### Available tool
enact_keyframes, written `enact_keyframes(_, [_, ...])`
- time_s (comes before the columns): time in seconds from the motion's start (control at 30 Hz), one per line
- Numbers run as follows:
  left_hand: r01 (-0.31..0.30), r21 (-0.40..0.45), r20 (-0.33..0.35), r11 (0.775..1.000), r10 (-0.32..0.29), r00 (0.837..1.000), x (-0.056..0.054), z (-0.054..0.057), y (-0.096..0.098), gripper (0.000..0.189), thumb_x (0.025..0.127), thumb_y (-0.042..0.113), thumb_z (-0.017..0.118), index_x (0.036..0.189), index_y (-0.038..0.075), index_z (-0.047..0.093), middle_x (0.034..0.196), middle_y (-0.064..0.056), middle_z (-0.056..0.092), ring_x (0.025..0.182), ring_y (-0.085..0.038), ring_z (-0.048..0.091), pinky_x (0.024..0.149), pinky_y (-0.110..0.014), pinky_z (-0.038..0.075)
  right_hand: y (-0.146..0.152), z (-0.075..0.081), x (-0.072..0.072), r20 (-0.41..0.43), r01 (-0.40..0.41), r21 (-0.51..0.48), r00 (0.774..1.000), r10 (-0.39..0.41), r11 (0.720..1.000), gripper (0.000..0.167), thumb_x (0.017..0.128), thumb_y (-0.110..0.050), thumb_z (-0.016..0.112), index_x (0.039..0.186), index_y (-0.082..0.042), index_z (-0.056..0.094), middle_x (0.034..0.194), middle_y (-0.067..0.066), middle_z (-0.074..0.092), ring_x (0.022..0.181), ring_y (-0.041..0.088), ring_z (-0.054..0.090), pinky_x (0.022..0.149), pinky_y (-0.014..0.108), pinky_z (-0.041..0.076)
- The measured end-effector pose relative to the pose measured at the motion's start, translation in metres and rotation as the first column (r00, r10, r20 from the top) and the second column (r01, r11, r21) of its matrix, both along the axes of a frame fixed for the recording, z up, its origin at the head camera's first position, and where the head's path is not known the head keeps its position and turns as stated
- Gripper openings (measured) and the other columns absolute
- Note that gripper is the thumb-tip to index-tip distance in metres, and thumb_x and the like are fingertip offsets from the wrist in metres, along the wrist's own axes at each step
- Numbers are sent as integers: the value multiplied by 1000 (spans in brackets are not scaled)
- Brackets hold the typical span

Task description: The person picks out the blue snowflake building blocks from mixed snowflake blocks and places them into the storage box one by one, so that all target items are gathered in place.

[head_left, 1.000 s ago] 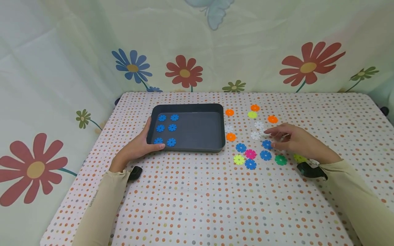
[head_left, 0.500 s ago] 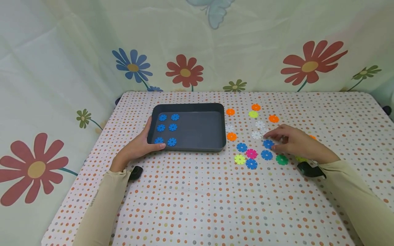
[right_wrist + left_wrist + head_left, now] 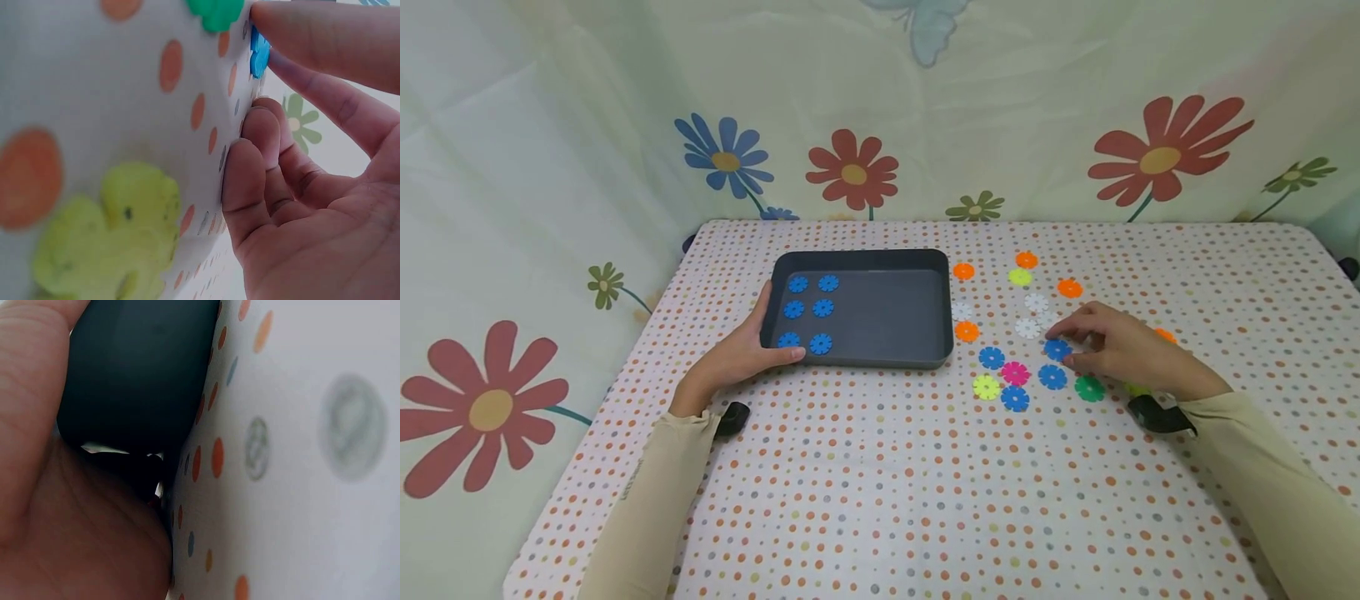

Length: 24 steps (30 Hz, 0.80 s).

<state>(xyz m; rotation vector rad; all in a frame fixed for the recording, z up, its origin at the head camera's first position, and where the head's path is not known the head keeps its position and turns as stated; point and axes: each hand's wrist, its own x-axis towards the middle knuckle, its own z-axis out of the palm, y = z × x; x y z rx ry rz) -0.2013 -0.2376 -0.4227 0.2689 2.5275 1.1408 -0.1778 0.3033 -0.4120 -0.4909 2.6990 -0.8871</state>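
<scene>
In the head view, a dark grey baking tray (image 3: 887, 317) lies on the table with several blue snowflake discs (image 3: 823, 308) in its left part. My left hand (image 3: 737, 354) grips the tray's left end, thumb along the front edge; its other fingers are mostly hidden beneath or behind it. Right of the tray, my right hand (image 3: 1108, 342) pinches a blue snowflake disc (image 3: 1057, 349) between thumb and index finger, close over the table. The right wrist view has this blue disc (image 3: 258, 53) by the thumb tip, the other fingers curled against the cloth.
Around the right hand lie loose discs: another blue disc (image 3: 1052, 377), a green disc (image 3: 1089, 388), a pink disc (image 3: 1016, 373), white discs (image 3: 1028, 327), orange discs (image 3: 1070, 288) and yellow discs (image 3: 987, 387). The dotted tablecloth (image 3: 880, 483) meets a flowered curtain (image 3: 1015, 125) behind.
The right thumb and index finger have closed on the blue disc, which shifts very slightly. The left hand and tray hold still; the whole view drifts a little.
</scene>
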Motion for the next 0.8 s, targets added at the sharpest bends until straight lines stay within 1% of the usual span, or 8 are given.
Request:
enact_keyframes(0.13, [-3,0,-1,1000,3,1000,0,0,1,130,91,59,78,169,30,-22,177,1,-17,163,-36,0,123,-68,17,1,0,-1,-10,1,8,1000,-1,1000,36,93,-5,84,126,4,73,120,16,58,100,30,54,80,39,48])
enact_keyframes(0.37, [4,7,-3,1000,-4,1000,-1,0,2,131,92,57,79,169,29,-23,177,-1,-16,163,-36,1,124,-67,17,2,0,0,-45,-19,4,999,19,1000,36,92,-6,85,122,3,68,117,13,60,98,26,56,78,30,47])
enact_keyframes(0.63, [-13,-16,2,1000,13,1000,1,4,2,132,90,60,79,169,30,-22,178,-2,-14,162,-39,4,123,-68,18,1,0,0,-12,8,-10,1000,-8,1000,37,92,-5,85,122,2,65,107,9,61,93,25,53,72,29,46])
enact_keyframes(0.8, [-6,4,8,1000,6,1000,2,4,3,132,90,58,80,169,29,-22,178,-2,-15,163,-38,2,123,-67,17,-1,0,1,-7,13,2,1000,-13,1000,34,92,-5,84,120,1,65,101,7,59,90,25,52,72,30,45])
